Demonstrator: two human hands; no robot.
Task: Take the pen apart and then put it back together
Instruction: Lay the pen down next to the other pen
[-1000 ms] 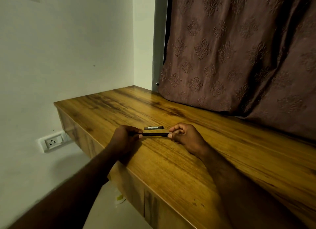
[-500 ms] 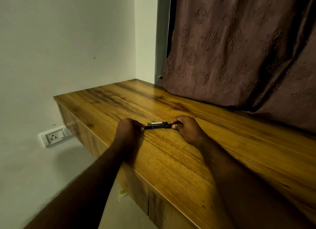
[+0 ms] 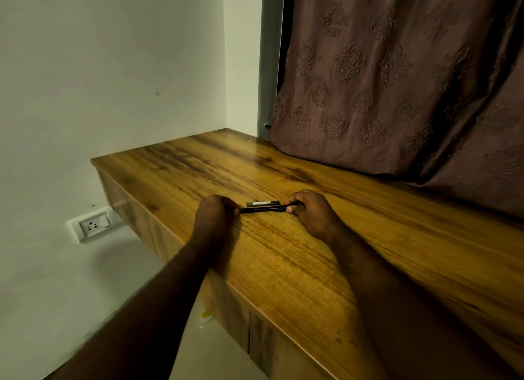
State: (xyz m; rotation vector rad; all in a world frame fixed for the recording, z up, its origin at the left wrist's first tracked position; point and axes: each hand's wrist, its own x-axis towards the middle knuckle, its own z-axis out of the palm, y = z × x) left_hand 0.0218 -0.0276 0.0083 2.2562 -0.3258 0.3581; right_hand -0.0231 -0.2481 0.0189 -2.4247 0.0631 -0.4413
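We see the black pen lying level, left-to-right, w/ both ends held. The left hand curls round its left tip, and the right hand pinches the right end btwn thumb & fingers. It sits low over the wooden counter; touching or not, we can't tell. Just behind it a short dark piece w/ a pale strip lies on the wood. A brown patterned curtain hangs at the back, its hem on the counter. A white wall socket sits at left, below counter level.

Two hands, one pen (one cap)
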